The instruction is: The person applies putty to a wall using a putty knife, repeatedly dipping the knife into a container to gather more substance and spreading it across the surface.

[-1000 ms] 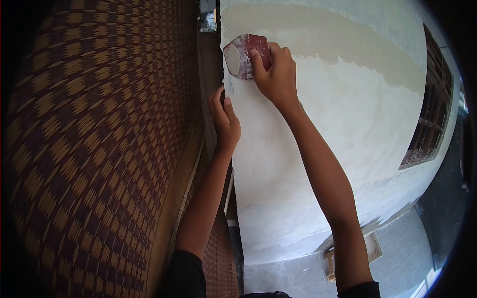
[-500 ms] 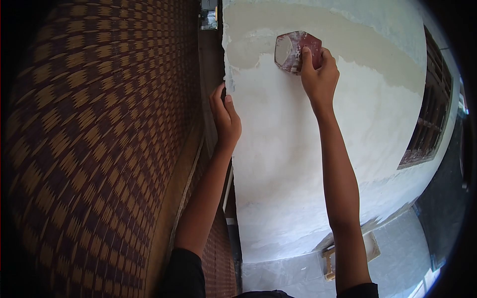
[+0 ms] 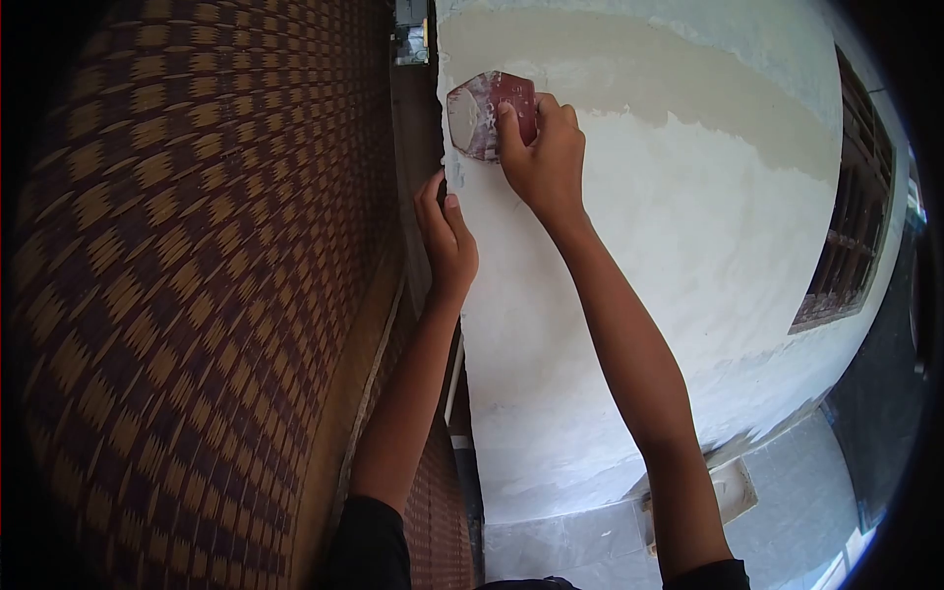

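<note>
Left hand (image 3: 447,236): fingers curled round the edge of the wall (image 3: 669,275), thumb on its face, likely to steady the reach.
Right hand (image 3: 546,162): fingers pressed together on the scraper (image 3: 484,110), holding its blade flat to spread evenly.
Scraper: on the wall, near its left edge, where the white coat meets the tan strip.
Woven screen (image 3: 197,295): just left of the wall.
Window (image 3: 851,197): far right.
</note>
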`<action>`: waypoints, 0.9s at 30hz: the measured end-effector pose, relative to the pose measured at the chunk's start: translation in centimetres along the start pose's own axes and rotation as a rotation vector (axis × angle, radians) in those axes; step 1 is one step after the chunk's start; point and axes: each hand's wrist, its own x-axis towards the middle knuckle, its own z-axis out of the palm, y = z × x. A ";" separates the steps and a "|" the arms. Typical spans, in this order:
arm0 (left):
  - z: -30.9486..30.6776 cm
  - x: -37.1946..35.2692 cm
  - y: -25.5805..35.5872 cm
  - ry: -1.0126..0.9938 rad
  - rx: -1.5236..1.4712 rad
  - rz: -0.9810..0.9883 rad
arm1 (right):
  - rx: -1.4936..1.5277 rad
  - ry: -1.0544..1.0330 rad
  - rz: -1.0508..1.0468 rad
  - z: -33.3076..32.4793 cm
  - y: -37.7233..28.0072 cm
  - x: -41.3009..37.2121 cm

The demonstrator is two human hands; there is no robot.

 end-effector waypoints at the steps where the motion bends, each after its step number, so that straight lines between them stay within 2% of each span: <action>1: 0.0 0.0 0.0 0.003 -0.009 -0.010 | 0.014 0.006 0.024 0.1 0.0 -0.2; 9: -0.1 0.0 0.0 -0.003 0.024 0.010 | -0.080 0.069 0.043 -1.2 0.7 0.6; 16: 0.1 -0.1 -0.2 -0.007 0.001 -0.012 | -0.188 0.105 0.220 -6.6 3.3 2.0; 20: 0.1 -0.2 -0.2 -0.016 -0.006 0.001 | -0.090 0.156 0.186 -7.3 3.4 1.7; 22: 0.1 -0.2 -0.4 -0.015 0.003 0.005 | 0.100 0.093 0.196 -6.1 2.6 1.4; 24: 0.0 -0.1 -0.4 -0.015 0.010 0.006 | 0.109 0.055 0.084 -4.5 1.4 1.2; 27: -0.1 -0.1 0.0 -0.021 0.009 0.003 | 0.089 0.016 0.031 -2.4 -0.1 1.5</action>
